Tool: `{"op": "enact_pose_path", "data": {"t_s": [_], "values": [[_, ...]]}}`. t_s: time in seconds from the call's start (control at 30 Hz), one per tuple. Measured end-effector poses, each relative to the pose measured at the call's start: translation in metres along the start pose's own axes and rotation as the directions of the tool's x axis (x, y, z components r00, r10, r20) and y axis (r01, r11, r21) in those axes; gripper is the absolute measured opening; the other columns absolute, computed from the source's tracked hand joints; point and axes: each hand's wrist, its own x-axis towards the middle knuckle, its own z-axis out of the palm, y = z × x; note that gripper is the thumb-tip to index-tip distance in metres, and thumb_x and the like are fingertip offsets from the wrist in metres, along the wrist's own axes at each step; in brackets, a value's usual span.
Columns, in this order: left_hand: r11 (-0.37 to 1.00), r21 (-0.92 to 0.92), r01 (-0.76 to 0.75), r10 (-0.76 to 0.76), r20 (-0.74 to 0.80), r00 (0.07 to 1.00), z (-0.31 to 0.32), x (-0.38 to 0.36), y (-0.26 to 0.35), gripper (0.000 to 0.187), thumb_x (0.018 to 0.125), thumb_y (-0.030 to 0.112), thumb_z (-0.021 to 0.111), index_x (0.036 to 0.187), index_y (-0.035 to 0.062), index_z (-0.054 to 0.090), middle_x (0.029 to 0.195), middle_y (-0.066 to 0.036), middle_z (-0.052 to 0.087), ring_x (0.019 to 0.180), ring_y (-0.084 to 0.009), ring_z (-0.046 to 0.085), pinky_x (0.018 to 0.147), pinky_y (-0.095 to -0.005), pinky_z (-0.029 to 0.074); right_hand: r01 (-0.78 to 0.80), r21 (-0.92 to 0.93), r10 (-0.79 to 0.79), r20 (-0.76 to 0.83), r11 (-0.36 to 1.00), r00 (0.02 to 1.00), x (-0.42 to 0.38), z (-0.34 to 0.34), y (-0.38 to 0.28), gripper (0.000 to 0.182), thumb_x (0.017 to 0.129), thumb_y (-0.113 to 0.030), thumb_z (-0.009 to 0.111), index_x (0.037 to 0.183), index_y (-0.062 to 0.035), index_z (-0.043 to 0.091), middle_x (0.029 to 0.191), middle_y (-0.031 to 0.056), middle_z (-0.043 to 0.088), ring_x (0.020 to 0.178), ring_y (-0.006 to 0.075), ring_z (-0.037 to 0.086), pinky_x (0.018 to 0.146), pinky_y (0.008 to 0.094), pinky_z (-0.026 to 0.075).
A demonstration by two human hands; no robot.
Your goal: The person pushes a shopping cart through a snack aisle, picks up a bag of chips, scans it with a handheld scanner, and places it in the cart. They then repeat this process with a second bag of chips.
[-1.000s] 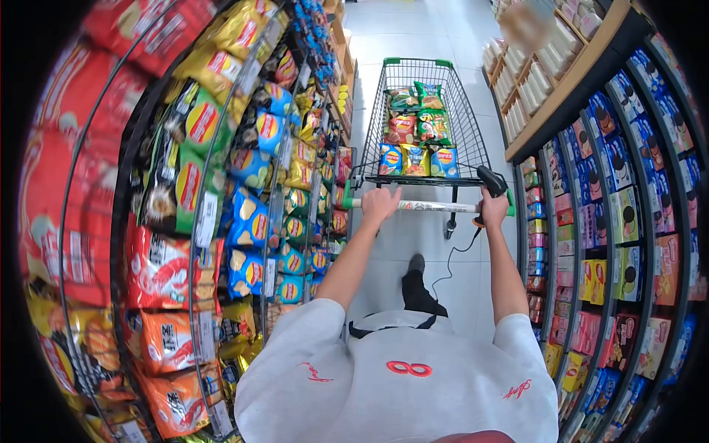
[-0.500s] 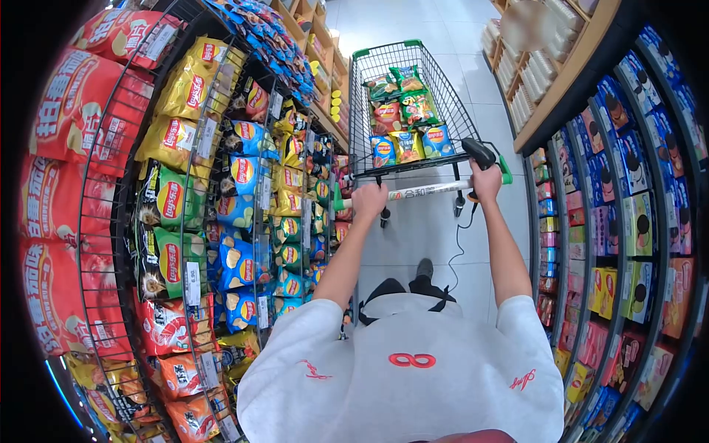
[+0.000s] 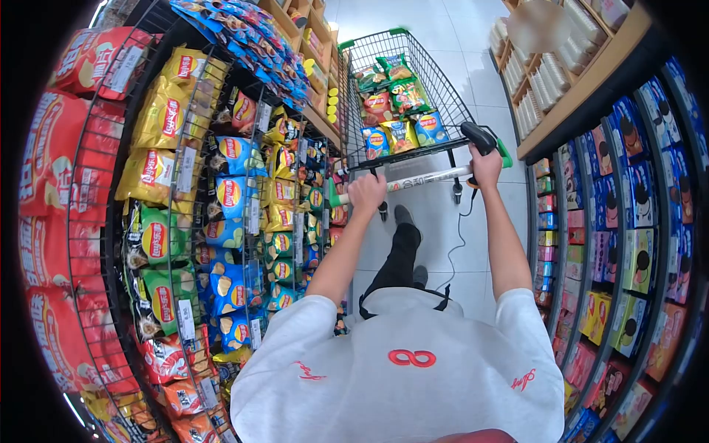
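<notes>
My left hand [image 3: 367, 193] is wrapped round the left part of the handle [image 3: 413, 181] of a shopping cart [image 3: 461, 85]. At the handle's right end my right hand [image 3: 486, 169] is closed on the same bar. A black scanner-like device [image 3: 478, 137] sits just above my right hand, and a dark cord [image 3: 461, 229] hangs below it. Several chip bags lie in the wire basket, among them a yellow bag [image 3: 400, 136], a blue bag [image 3: 430, 128] and a green bag [image 3: 408, 97].
On the left, wire racks hold red chip bags [image 3: 63, 251] and yellow ones [image 3: 162, 111]. Shelves of boxed snacks [image 3: 641, 258] line the right side. Ahead on the right stands a wooden shelf [image 3: 591, 81]. A tiled floor [image 3: 436, 247] runs between them.
The cart has turned slightly, its front swinging left. One of my legs has stepped forward, and the racks on the left have shifted downward in view. Both hands stay on the handle.
</notes>
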Motion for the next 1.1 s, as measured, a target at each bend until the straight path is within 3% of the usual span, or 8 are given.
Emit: {"op": "enact_pose_path", "data": {"t_s": [0.17,0.37,0.5,0.6,0.73,0.97,1.0,1.1], "values": [[0.999,-0.015,0.036,-0.037,-0.042,0.998,-0.005,0.054,0.003,0.048,0.091,0.039,0.049,0.076,0.0016,0.075,0.076,-0.024,0.070,0.072,-0.0416,0.070,0.072,-0.0517,0.055,0.014,0.132,-0.018,0.029,0.991,0.999,0.041,0.032,-0.013,0.028,0.085,-0.025,0.076,0.082,0.0016,0.069,0.057,0.0068,0.063,0.049,0.0156,0.062,0.048,0.0319,0.048],[0.999,-0.027,0.029,-0.030,-0.069,0.997,0.008,0.130,-0.003,0.046,0.090,0.036,0.048,0.076,0.0016,0.075,0.076,-0.023,0.071,0.072,-0.0411,0.070,0.072,-0.0517,0.055,0.045,0.045,-0.046,0.011,0.998,0.999,0.100,0.083,-0.014,0.029,0.086,-0.026,0.075,0.078,0.0009,0.068,0.055,0.0060,0.062,0.047,0.0155,0.061,0.047,0.0320,0.048],[0.997,-0.073,0.017,-0.024,-0.094,0.995,0.014,0.178,-0.008,0.042,0.088,0.034,0.050,0.073,0.0026,0.075,0.074,-0.022,0.070,0.069,-0.0403,0.070,0.070,-0.0511,0.055,-0.012,-0.102,0.018,0.066,0.995,0.998,0.123,0.101,-0.044,0.038,0.083,-0.034,0.076,0.070,0.0007,0.068,0.056,0.0096,0.065,0.050,0.0198,0.066,0.052,0.0352,0.052],[0.993,-0.119,-0.013,-0.004,-0.139,0.990,0.012,0.211,-0.008,0.040,0.086,0.033,0.052,0.072,0.0030,0.074,0.073,-0.022,0.070,0.068,-0.0395,0.069,0.070,-0.0510,0.055,-0.035,-0.116,0.043,0.066,0.993,0.997,0.142,0.117,-0.062,0.037,0.083,-0.033,0.075,0.074,0.0019,0.070,0.058,0.0107,0.067,0.054,0.0224,0.068,0.057,0.0379,0.054],[0.989,-0.146,-0.021,0.000,-0.144,0.990,0.015,0.250,-0.009,0.039,0.086,0.033,0.053,0.071,0.0035,0.074,0.074,-0.022,0.070,0.069,-0.0390,0.069,0.070,-0.0506,0.055,-0.063,-0.158,0.075,0.070,0.985,0.995,0.175,0.141,-0.054,0.040,0.080,-0.038,0.076,0.082,0.0023,0.073,0.069,0.0175,0.070,0.066,0.0344,0.069,0.068,0.0455,0.053],[0.988,-0.154,-0.019,0.000,-0.121,0.993,0.015,0.300,0.004,0.040,0.086,0.033,0.052,0.071,0.0024,0.074,0.075,-0.021,0.070,0.070,-0.0388,0.069,0.070,-0.0501,0.055,-0.089,-0.211,0.107,0.077,0.973,0.991,0.215,0.156,-0.070,0.044,0.079,-0.041,0.077,0.079,0.0028,0.073,0.066,0.0172,0.069,0.064,0.0333,0.070,0.068,0.0455,0.053],[0.986,-0.163,-0.032,0.012,-0.124,0.992,0.015,0.305,0.007,0.041,0.086,0.033,0.052,0.070,0.0020,0.073,0.074,-0.022,0.070,0.070,-0.0387,0.069,0.070,-0.0502,0.055,-0.044,-0.233,0.054,0.034,0.971,0.998,0.220,0.161,-0.068,0.043,0.080,-0.040,0.076,0.068,0.0010,0.072,0.059,0.0123,0.068,0.056,0.0255,0.070,0.063,0.0400,0.055],[0.991,-0.132,-0.032,0.013,-0.144,0.990,0.021,0.323,0.014,0.041,0.086,0.033,0.053,0.068,0.0011,0.073,0.073,-0.022,0.069,0.070,-0.0388,0.069,0.070,-0.0500,0.054,-0.014,-0.226,0.022,0.031,0.974,0.999,0.246,0.170,-0.059,0.044,0.080,-0.041,0.076,0.069,0.0008,0.072,0.058,0.0109,0.067,0.057,0.0258,0.070,0.064,0.0400,0.055]]}}
